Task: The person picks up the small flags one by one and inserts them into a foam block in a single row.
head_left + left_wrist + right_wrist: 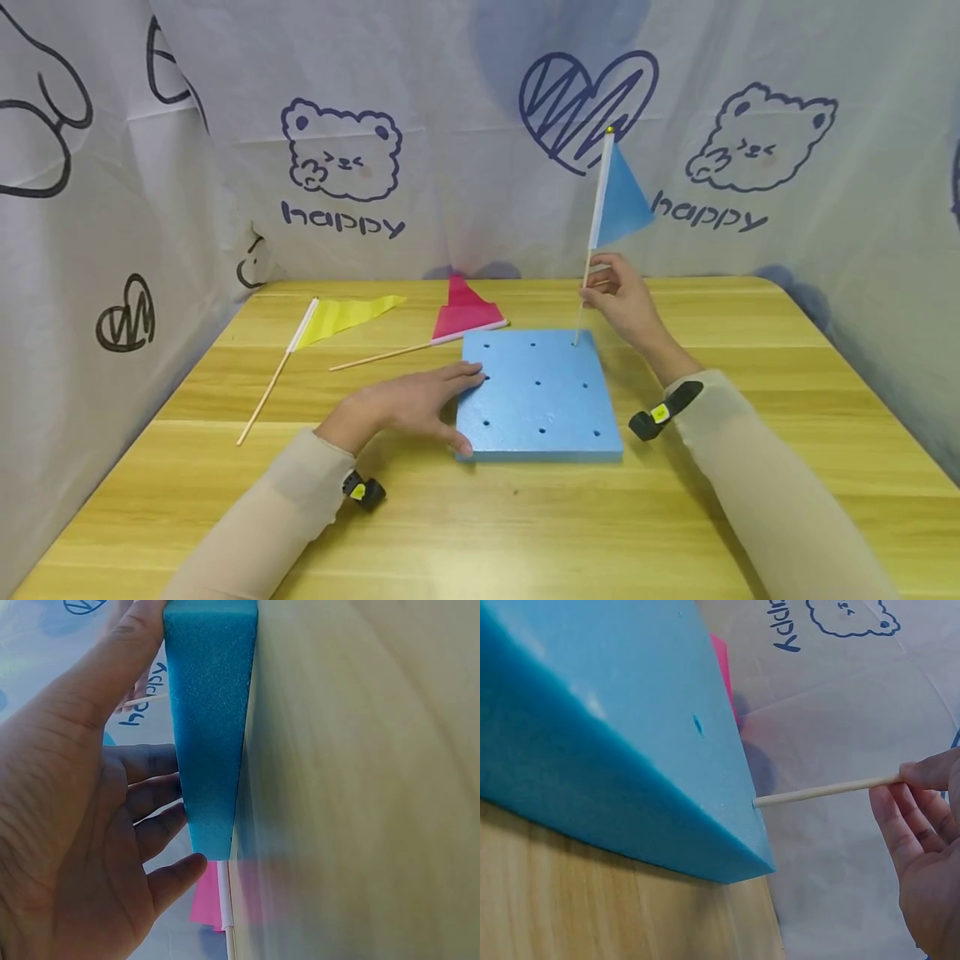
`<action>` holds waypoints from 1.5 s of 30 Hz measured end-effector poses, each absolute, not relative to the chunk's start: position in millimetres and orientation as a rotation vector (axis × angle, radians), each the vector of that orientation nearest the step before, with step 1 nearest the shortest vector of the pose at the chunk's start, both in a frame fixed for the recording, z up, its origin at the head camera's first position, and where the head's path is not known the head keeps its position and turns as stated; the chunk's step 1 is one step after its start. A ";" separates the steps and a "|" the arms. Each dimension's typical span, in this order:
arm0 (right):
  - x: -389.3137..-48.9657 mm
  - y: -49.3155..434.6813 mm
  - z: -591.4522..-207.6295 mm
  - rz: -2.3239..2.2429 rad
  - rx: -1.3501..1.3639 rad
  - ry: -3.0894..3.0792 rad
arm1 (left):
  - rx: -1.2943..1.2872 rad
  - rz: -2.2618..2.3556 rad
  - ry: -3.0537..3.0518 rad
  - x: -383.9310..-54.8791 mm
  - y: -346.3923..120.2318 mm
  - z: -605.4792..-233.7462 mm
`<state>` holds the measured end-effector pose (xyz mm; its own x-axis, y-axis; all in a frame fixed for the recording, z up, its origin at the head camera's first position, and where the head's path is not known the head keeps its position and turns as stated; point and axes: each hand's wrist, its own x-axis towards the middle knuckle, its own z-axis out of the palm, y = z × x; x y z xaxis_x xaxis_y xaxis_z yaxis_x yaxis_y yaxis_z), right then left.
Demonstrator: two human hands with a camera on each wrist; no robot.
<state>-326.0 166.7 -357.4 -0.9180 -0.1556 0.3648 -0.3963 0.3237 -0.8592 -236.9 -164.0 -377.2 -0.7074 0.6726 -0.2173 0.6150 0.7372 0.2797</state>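
My right hand pinches the wooden stick of a blue triangular flag between thumb and fingertips. The stick stands nearly upright, its lower end at the far right hole of a blue foam board. In the right wrist view the stick meets the board's top at that hole; how deep it sits is hidden. My left hand rests on the board's left edge with fingers extended. From the left wrist view, the fingertips lie along the edge of the board, which is flat on the table.
A yellow flag lies at the left of the wooden table. Behind the board's far left corner lies a pink flag, its stick pointing left. A white printed curtain hangs behind the table.
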 end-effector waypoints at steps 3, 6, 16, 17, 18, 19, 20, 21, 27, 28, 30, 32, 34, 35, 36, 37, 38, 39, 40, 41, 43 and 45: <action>-327.7 165.1 -357.9 1.636 0.515 -2.373 | 1.002 0.269 2.638 -236.6 -164.4 -377.0; -329.9 163.4 -359.0 1.628 0.519 -2.395 | 1.000 0.269 2.641 -236.2 -164.9 -377.3; -331.1 163.9 -368.4 1.617 0.618 -2.481 | 0.996 0.279 2.639 -236.0 -165.1 -379.1; -330.9 164.2 -368.9 1.612 0.623 -2.489 | 0.995 0.283 2.639 -236.0 -164.9 -378.8; -330.8 164.5 -369.5 1.600 0.625 -2.500 | 0.995 0.282 2.639 -235.9 -164.8 -378.6; -330.7 164.8 -369.9 1.596 0.633 -2.507 | 0.998 0.286 2.637 -235.8 -164.7 -378.4; -330.7 165.1 -370.0 1.594 0.637 -2.510 | 0.998 0.283 2.637 -235.8 -164.6 -378.4; -330.5 165.3 -370.0 1.595 0.635 -2.510 | 0.997 0.285 2.636 -235.5 -164.5 -378.2; -329.9 167.9 -370.8 1.566 0.626 -2.542 | 0.987 0.282 2.633 -235.3 -163.6 -378.7; -329.8 168.8 -371.2 1.539 0.619 -2.557 | 0.988 0.282 2.634 -235.5 -163.3 -378.9; -329.1 171.2 -372.2 1.479 0.592 -2.585 | 0.997 0.275 2.638 -236.2 -162.7 -379.2; -328.5 171.1 -373.5 1.422 0.582 -2.611 | 0.993 0.275 2.641 -235.5 -164.3 -380.1; -327.2 172.2 -373.7 1.381 0.568 -2.629 | 0.997 0.276 2.647 -235.6 -164.7 -380.1; -326.1 173.2 -373.5 1.373 0.565 -2.633 | 1.000 0.274 2.648 -235.9 -164.5 -379.5; -325.1 174.2 -373.4 1.358 0.567 -2.645 | 1.000 0.273 2.646 -236.1 -164.3 -379.0; -324.0 175.2 -373.8 1.341 0.567 -2.657 | 1.000 0.274 2.643 -236.1 -164.3 -378.7; -322.7 176.1 -374.1 1.325 0.572 -2.668 | 1.001 0.274 2.641 -236.2 -164.2 -378.5; -321.4 177.1 -374.6 1.305 0.577 -2.679 | 1.001 0.271 2.641 -236.4 -164.2 -378.5; -319.7 178.2 -375.1 1.284 0.583 -2.691 | 1.001 0.274 2.639 -236.5 -164.1 -378.4; -318.2 179.2 -375.7 1.259 0.585 -2.701 | 1.000 0.276 2.638 -236.6 -164.1 -378.5; -314.9 181.3 -376.4 1.212 0.615 -2.719 | 0.997 0.281 2.636 -236.6 -164.2 -378.7; -311.5 183.3 -376.7 1.177 0.645 -2.727 | 0.990 0.280 2.639 -236.7 -164.2 -378.8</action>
